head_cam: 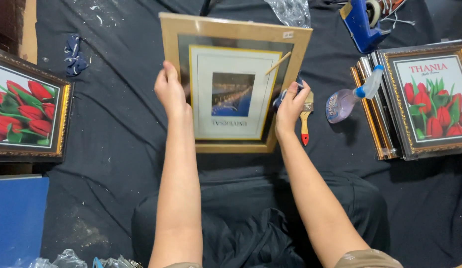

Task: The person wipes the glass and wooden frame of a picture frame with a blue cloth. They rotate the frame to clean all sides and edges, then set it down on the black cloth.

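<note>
So the gold picture frame [234, 82] is propped up over the black cloth [116, 124], right in front of the person's lap, glass side facing the camera. Left hand [170, 90] has its fingers curled round the frame's left edge, thumb on the front. Right hand [290, 105] is closed on a dark blue rag [280, 99] at the frame's right edge; how tight, I can't tell. My take: to wipe that glass well, keep the left grip on the moulding only, so no prints land on the pane, and work the rag in overlapping passes while the frame stays tilted to catch reflections

Just right of the frame lie a paintbrush [305, 119] and a clear spray bottle [347, 99] on its side, with a little liquid in it as far as I can see. Further right sits a stack of tulip-print frames [424, 99], another tulip picture [27, 114] far left, a blue tape dispenser [362, 22] above right
</note>
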